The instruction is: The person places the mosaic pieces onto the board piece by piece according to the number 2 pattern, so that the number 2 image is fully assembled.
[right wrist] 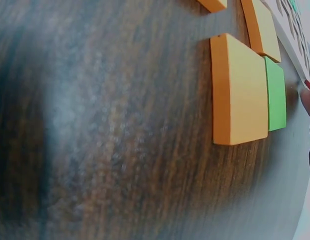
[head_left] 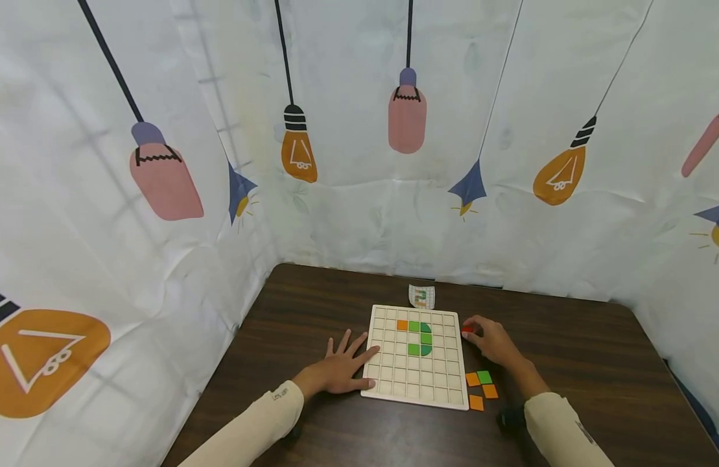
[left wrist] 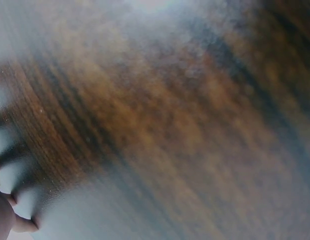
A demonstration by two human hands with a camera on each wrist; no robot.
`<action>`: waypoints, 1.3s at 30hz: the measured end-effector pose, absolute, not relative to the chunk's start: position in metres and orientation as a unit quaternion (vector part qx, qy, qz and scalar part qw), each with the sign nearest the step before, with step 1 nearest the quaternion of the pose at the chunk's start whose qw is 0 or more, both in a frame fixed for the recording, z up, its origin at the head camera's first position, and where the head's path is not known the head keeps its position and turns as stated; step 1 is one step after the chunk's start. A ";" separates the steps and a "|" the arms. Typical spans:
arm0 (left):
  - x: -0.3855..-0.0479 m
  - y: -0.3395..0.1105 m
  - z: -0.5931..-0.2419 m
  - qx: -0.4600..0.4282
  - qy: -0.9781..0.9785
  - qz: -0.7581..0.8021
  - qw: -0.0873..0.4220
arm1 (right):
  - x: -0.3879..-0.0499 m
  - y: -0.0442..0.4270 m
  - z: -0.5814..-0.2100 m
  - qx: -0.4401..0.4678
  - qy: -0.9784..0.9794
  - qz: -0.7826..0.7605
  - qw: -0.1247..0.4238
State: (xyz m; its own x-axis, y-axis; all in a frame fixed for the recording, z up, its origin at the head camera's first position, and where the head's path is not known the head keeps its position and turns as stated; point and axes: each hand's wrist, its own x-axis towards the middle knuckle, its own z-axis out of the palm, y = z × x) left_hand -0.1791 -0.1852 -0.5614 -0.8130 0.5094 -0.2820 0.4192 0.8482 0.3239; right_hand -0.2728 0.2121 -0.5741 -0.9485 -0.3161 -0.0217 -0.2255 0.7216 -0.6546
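Steadying the grid board (head_left: 392, 373) at its left edge, apparently: left hand (head_left: 340, 371), fingers spread wide. Right hand (head_left: 492, 340) pinches a red piece (head_left: 467, 329) beside the right edge; loose tiles (head_left: 472, 379) lie nearer, presumably for easy reach.

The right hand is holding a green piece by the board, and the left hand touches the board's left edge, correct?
No: in the head view the right hand holds a red piece, not green, by the board. The left hand does touch the board's left edge.
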 end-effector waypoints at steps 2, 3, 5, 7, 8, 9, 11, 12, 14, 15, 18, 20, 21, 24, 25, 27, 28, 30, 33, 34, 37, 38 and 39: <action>-0.179 -0.185 -0.562 0.246 0.945 0.120 0.181 | -0.272 0.213 -0.573 -0.148 0.922 -0.349 0.072; -0.179 -0.185 -0.562 0.246 0.945 0.120 0.181 | -0.271 0.213 -0.572 -0.149 0.922 -0.350 0.073; -0.180 -0.185 -0.563 0.245 0.945 0.119 0.182 | -0.270 0.213 -0.571 -0.153 0.921 -0.351 0.073; -0.180 -0.185 -0.563 0.245 0.945 0.119 0.182 | -0.269 0.213 -0.569 -0.152 0.919 -0.356 0.074; -0.180 -0.185 -0.563 0.244 0.945 0.119 0.182 | -0.268 0.212 -0.568 -0.149 0.918 -0.360 0.075; -0.180 -0.185 -0.563 0.244 0.945 0.119 0.183 | -0.268 0.212 -0.567 -0.146 0.917 -0.363 0.076; -0.180 -0.186 -0.563 0.244 0.945 0.120 0.183 | -0.266 0.211 -0.564 -0.140 0.915 -0.370 0.078; -0.179 -0.186 -0.563 0.244 0.945 0.120 0.183 | -0.266 0.211 -0.564 -0.137 0.914 -0.373 0.079; -0.179 -0.186 -0.563 0.244 0.944 0.121 0.183 | -0.264 0.210 -0.562 -0.137 0.911 -0.380 0.079; -0.179 -0.186 -0.563 0.245 0.944 0.122 0.183 | -0.263 0.209 -0.562 -0.138 0.910 -0.383 0.078; -0.178 -0.186 -0.563 0.245 0.944 0.125 0.180 | -0.262 0.207 -0.561 -0.142 0.903 -0.398 0.075; -0.179 -0.186 -0.562 0.246 0.944 0.128 0.179 | -0.261 0.204 -0.559 -0.149 0.900 -0.404 0.072; -0.179 -0.186 -0.561 0.246 0.944 0.128 0.179 | -0.260 0.202 -0.559 -0.149 0.897 -0.409 0.071; -0.179 -0.185 -0.561 0.246 0.944 0.129 0.179 | -0.258 0.196 -0.557 -0.157 0.892 -0.418 0.074; -0.179 -0.185 -0.561 0.247 0.944 0.129 0.179 | -0.258 0.194 -0.556 -0.159 0.890 -0.421 0.077; -0.179 -0.185 -0.561 0.247 0.944 0.128 0.178 | -0.257 0.190 -0.554 -0.166 0.885 -0.428 0.080; -0.179 -0.186 -0.562 0.247 0.944 0.128 0.178 | -0.257 0.188 -0.554 -0.169 0.883 -0.430 0.082; -0.179 -0.186 -0.563 0.247 0.944 0.128 0.178 | -0.256 0.184 -0.554 -0.173 0.881 -0.433 0.083; -0.179 -0.186 -0.562 0.247 0.944 0.129 0.177 | -0.255 0.179 -0.556 -0.184 0.879 -0.434 0.077; -0.179 -0.186 -0.562 0.248 0.944 0.129 0.176 | -0.255 0.177 -0.556 -0.184 0.880 -0.432 0.074; -0.178 -0.186 -0.561 0.249 0.943 0.132 0.175 | -0.254 0.171 -0.558 -0.191 0.878 -0.433 0.073; -0.178 -0.186 -0.561 0.249 0.943 0.133 0.176 | -0.254 0.169 -0.559 -0.194 0.875 -0.436 0.076; -0.177 -0.186 -0.560 0.250 0.943 0.134 0.176 | -0.253 0.167 -0.560 -0.193 0.873 -0.440 0.082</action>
State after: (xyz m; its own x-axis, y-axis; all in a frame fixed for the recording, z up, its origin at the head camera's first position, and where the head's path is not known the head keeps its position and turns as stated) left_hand -0.1774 -0.1856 -0.5602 -0.8137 0.5175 -0.2648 0.4235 0.8398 0.3397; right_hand -0.2532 0.1674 -0.5595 -0.9118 -0.4096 0.0276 -0.2661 0.5385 -0.7995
